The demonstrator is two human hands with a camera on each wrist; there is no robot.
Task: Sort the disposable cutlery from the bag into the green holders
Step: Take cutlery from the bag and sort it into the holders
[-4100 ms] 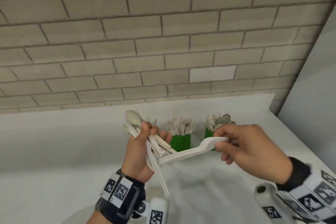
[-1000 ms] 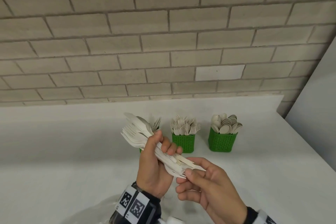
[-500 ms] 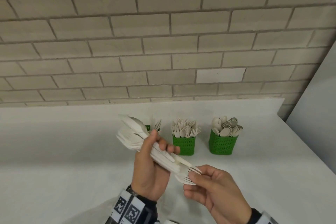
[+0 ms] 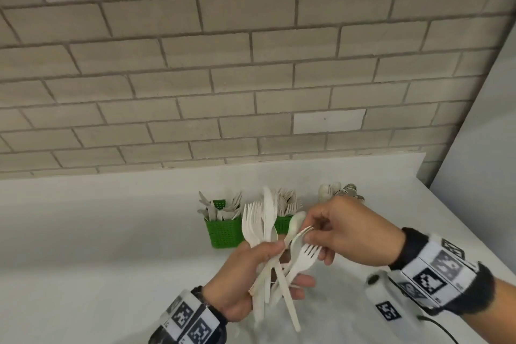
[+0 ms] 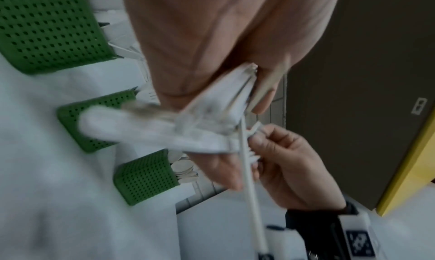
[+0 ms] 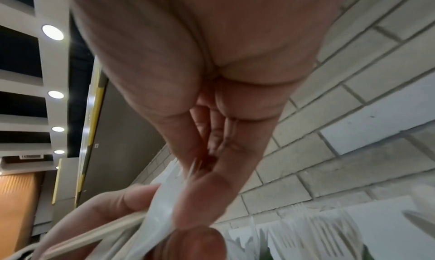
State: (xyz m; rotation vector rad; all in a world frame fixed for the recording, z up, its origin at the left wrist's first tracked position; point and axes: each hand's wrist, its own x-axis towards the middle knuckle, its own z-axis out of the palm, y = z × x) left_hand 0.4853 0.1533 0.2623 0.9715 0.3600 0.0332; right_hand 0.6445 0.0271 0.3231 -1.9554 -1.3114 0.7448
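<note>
My left hand [image 4: 279,261] grips a bundle of white plastic cutlery [image 4: 262,220], with forks and a knife standing upward and the handles fanning out below the fist. My right hand [image 4: 309,232] pinches the top end of one piece that leans out of the bundle to the right; blur hides which kind it is. Three green holders stand behind the hands: the left holder [image 4: 223,234] has knives, and the middle holder [image 4: 283,225] has forks. The right holder [image 5: 146,176] holds spoons [image 4: 336,190], and in the head view my right hand covers it.
The white counter [image 4: 97,246] runs back to a brick wall [image 4: 251,78]. A grey panel [image 4: 480,148] closes off the right side. The holders stand in a row near the middle of the counter.
The bundle has swung from lying slanted leftward to standing upright. My right hand rose from below the bundle to pinch a piece at its upper right. The left holder is now uncovered.
</note>
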